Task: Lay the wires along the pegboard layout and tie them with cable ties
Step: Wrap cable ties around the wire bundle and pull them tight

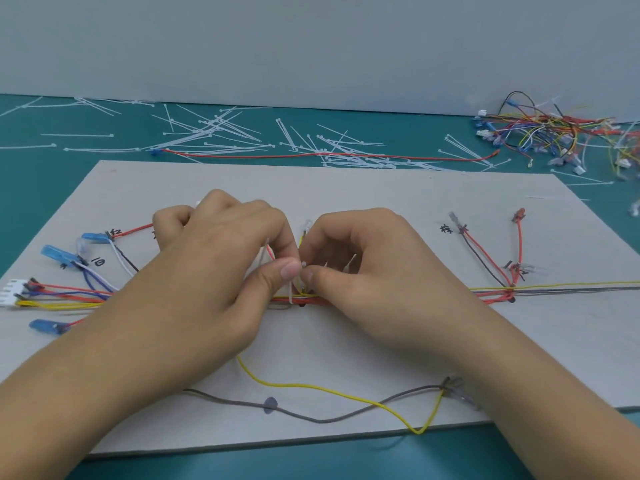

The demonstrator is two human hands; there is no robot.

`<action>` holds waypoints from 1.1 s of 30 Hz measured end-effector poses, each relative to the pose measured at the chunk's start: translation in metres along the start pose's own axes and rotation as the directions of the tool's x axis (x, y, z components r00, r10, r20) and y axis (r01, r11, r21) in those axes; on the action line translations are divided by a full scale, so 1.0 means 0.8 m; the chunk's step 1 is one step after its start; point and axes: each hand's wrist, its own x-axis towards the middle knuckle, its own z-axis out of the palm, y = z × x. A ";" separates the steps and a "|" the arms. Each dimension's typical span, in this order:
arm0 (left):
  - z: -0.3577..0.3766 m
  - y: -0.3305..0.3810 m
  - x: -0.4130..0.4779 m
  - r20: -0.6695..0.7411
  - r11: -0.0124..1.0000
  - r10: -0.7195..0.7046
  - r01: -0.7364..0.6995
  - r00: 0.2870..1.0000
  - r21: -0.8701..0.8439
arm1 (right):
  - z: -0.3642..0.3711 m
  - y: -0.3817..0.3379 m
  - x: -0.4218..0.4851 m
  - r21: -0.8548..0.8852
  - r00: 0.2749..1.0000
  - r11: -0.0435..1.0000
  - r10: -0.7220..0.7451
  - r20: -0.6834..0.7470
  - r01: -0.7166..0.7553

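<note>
Wires [304, 300] run as a mostly red bundle across the middle of the pegboard [381, 202], from the white connector [10, 292] at the left edge to the fan-out on the right. I am working at the centre of that run. My hands are close together, thumbs almost touching. My left hand [221, 265] pinches the white cable tie [290, 292] between thumb and forefinger. My right hand [367, 271] pinches what looks like the tie's small head just beside it. The strap drops from my fingertips and wraps the bundle on the board.

I judge this to be the threading or first pull of the tie. My fingers cover the joint, so I cannot tell whether the tail is through the head.

To do it well, I would steady the head with the right hand and draw the tail with the left. I would pull straight along the strap, not up, so the bundle stays on its marked line. Every strand should sit inside the loop before it closes, and I would stop at snug. A yellow wire [329, 389] and a grey wire [242, 403] lie slack near the front edge, outside the bundle. Loose ties [214, 133] lie scattered beyond the board.
</note>
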 end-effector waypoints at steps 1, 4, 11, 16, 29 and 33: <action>0.001 -0.001 0.000 -0.012 1.000 -0.022 0.022 1.000 -0.022 | -0.001 0.000 0.000 -0.003 1.000 1.000 0.003 0.008 -0.003; 0.000 -0.005 0.000 -0.036 0.992 -0.068 0.064 0.997 -0.108 | -0.004 0.000 -0.001 0.005 0.999 1.000 0.010 0.048 -0.011; 0.003 -0.003 0.002 -0.039 0.972 -0.027 0.018 0.999 -0.234 | -0.008 0.004 0.000 0.003 0.996 0.999 0.047 0.071 -0.048; 0.008 -0.004 0.003 0.031 0.958 -0.013 0.021 0.999 -0.285 | -0.007 0.006 -0.001 -0.012 0.996 0.999 0.047 0.078 -0.047; 0.011 -0.007 0.005 0.093 0.786 -0.186 0.205 0.978 -0.584 | -0.006 0.009 0.000 0.028 0.996 0.998 0.047 0.073 -0.049; 0.006 -0.009 0.007 0.117 0.748 -0.177 0.211 0.977 -0.630 | -0.007 0.009 0.000 0.038 0.995 0.998 0.049 0.082 -0.052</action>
